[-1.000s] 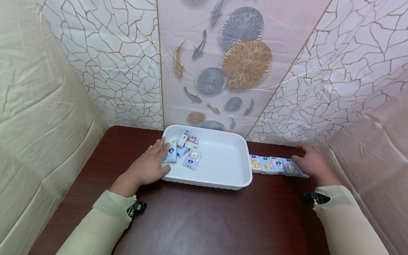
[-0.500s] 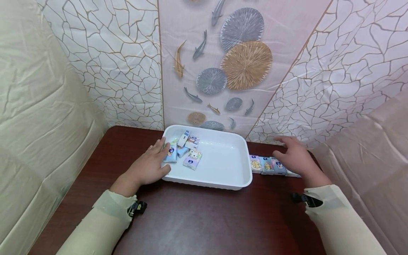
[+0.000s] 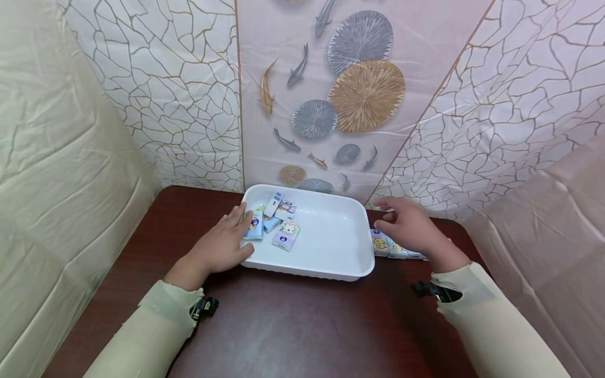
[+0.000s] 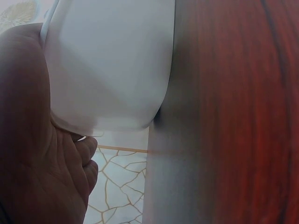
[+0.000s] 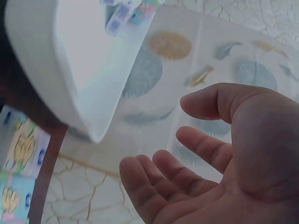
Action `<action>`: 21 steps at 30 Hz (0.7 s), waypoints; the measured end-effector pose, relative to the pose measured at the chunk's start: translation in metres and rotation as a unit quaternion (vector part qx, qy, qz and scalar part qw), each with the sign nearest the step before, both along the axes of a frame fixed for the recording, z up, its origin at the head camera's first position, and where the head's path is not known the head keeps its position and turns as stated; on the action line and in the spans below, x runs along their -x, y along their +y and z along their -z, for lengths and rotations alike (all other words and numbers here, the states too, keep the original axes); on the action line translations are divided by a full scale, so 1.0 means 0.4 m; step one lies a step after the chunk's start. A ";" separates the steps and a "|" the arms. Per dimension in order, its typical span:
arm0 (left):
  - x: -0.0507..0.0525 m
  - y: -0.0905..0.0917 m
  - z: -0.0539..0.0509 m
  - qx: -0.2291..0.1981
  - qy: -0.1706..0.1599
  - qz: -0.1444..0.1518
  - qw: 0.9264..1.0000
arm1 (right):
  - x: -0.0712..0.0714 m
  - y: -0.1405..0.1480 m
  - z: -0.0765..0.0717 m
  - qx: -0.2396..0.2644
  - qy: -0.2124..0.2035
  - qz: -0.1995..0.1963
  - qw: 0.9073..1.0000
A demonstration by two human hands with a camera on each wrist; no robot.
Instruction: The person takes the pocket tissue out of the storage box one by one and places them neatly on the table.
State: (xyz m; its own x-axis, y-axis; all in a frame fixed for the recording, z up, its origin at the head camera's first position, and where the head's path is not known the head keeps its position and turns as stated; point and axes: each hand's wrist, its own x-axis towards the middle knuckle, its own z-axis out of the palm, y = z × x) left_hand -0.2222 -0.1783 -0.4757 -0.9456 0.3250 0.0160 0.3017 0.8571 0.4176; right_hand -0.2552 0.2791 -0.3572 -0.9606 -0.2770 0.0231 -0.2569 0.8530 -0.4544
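A white plastic tray (image 3: 331, 239) stands on the table, with several small printed tissue packs (image 3: 285, 235) heaped at its left end. My left hand (image 3: 222, 249) rests on the tray's left rim, fingers and thumb spread. From the left wrist view, the palm (image 4: 28, 135) lies along the tray's outer wall (image 4: 112, 60). Just right of the tray, my right hand (image 3: 408, 227) hovers above a row of similar packs (image 3: 379, 244), partly covering it. Seen from the right wrist, that hand's fingers are loosely bent, apart from the thumb, and hold nothing (image 5: 261, 144).
The dark reddish-brown table (image 3: 302, 325) stretches in front of the tray. Behind it hangs a patterned cloth (image 3: 312, 157) with fish and round leaf prints. Pale padded sheets (image 3: 61, 173) flank the table on both sides.
My right hand has moved left along the row of packs, from its far right end to near the tray's right edge. The left hand and the tray have stayed put.
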 end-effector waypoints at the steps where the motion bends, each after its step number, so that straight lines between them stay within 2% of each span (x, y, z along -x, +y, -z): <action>1: 0.000 0.000 0.000 0.000 -0.001 0.000 1.000 | 0.006 -0.009 0.000 0.001 -0.004 -0.003 1.000; 11: -0.002 0.001 -0.001 0.001 0.002 0.000 1.000 | 0.083 -0.133 0.012 -0.009 -0.043 -0.004 0.999; 17: -0.003 -0.001 -0.004 0.003 0.003 0.001 1.000 | 0.133 -0.204 0.035 0.034 -0.100 0.006 0.994; 21: -0.004 -0.001 -0.006 0.002 0.003 0.003 1.000 | 0.159 -0.240 0.052 0.049 -0.122 0.007 0.991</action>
State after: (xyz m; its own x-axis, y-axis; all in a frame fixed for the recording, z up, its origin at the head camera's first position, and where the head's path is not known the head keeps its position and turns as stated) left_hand -0.2205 -0.1786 -0.4734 -0.9433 0.3312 0.0208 0.3098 0.8564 0.4130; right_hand -0.3190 0.1830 -0.3779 -0.9445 -0.2720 -0.1840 -0.1181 0.8042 -0.5825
